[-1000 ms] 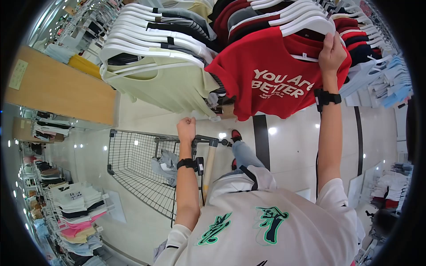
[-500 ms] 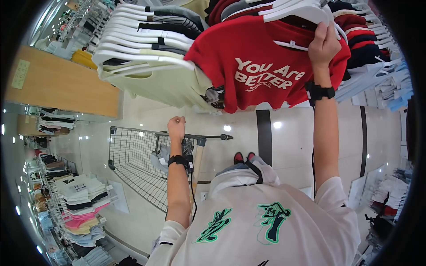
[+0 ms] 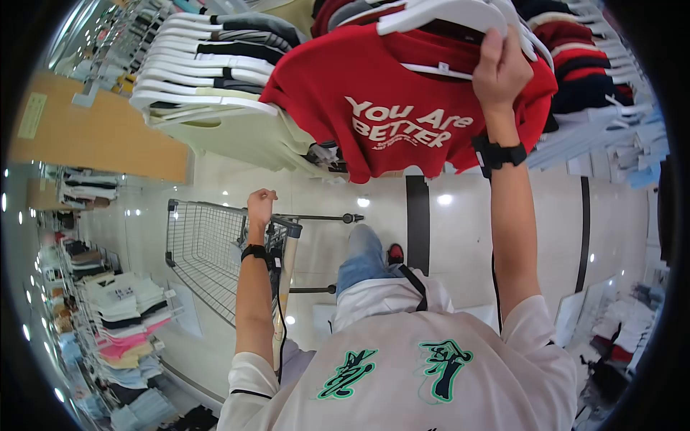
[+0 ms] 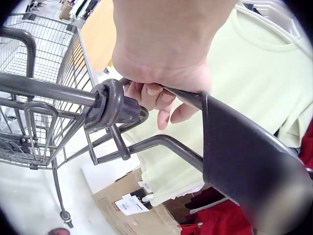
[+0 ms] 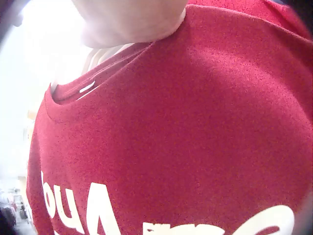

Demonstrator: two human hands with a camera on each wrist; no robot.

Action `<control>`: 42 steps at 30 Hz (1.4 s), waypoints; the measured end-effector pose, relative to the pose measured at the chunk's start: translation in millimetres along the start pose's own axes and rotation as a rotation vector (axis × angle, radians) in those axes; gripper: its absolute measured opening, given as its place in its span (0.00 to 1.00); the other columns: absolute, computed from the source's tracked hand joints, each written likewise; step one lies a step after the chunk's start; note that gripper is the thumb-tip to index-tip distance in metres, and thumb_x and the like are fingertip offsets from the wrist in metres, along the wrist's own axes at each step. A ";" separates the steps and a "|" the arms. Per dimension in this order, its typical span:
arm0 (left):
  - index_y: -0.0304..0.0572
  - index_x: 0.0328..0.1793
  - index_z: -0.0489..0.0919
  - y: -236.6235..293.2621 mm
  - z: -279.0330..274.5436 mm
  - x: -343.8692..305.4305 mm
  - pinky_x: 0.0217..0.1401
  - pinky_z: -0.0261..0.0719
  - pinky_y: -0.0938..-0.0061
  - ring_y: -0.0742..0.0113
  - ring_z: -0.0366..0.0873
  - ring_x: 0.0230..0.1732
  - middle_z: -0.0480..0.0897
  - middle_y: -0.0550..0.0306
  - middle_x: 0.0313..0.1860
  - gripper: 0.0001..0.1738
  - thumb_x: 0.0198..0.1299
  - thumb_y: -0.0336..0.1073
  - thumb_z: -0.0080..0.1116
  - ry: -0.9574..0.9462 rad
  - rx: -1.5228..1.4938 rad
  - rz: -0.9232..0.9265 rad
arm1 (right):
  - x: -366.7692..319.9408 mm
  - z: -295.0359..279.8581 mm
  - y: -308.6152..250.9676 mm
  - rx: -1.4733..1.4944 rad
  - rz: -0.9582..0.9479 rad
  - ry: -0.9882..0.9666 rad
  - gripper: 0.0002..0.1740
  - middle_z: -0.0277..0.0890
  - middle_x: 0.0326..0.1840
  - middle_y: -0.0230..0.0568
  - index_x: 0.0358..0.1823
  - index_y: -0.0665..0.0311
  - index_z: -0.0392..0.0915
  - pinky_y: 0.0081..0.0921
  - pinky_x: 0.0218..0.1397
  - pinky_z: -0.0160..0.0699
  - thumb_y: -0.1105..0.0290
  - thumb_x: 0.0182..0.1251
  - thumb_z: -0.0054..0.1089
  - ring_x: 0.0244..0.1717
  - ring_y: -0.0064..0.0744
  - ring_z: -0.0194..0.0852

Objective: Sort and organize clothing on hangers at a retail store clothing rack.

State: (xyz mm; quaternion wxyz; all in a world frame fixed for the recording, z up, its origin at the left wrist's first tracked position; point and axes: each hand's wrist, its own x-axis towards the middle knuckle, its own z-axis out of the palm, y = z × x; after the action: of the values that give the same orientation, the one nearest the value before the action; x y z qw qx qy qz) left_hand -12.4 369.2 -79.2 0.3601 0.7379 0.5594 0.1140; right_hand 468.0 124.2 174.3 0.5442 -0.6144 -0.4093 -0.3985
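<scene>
My right hand (image 3: 502,75) grips the shoulder of a white hanger (image 3: 449,16) at the top of the head view. A red T-shirt (image 3: 323,93) with "You Are BETTER" in white letters hangs from it, in front of other hung clothes. In the right wrist view, red cloth (image 5: 195,122) fills most of the picture and only the base of the hand shows. My left hand (image 3: 260,206) is at the near corner of a wire shopping cart (image 3: 208,233). Its fingers (image 4: 164,95) curl round the cart's dark frame in the left wrist view.
A pale green top (image 3: 230,136) hangs left of the red shirt. Dark and red clothes (image 3: 582,72) hang at the right. A wooden panel (image 3: 100,129) stands at the left, with a rack of folded clothes (image 3: 126,309) below. A cardboard box (image 4: 132,205) lies under the rail.
The red shirt, its hanger and my right hand have shifted left and slightly up in the head view. My left hand and the cart's handle end have moved left; a leg has stepped forward.
</scene>
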 end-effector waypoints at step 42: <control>0.35 0.33 0.88 32.5 22.5 -22.3 0.46 0.82 0.64 0.51 0.86 0.34 0.88 0.42 0.30 0.16 0.59 0.43 0.62 -0.010 0.070 0.048 | 3.9 3.4 -2.3 0.070 -0.009 -0.023 0.13 0.68 0.16 0.32 0.39 0.61 0.79 0.25 0.22 0.65 0.58 0.77 0.58 0.15 0.25 0.64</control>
State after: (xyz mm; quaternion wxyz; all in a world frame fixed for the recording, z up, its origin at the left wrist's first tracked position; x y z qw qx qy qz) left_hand 16.8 336.2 -68.6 0.3340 0.7637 0.5435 0.0990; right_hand 467.3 128.1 178.4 0.5589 -0.5976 -0.4319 -0.3793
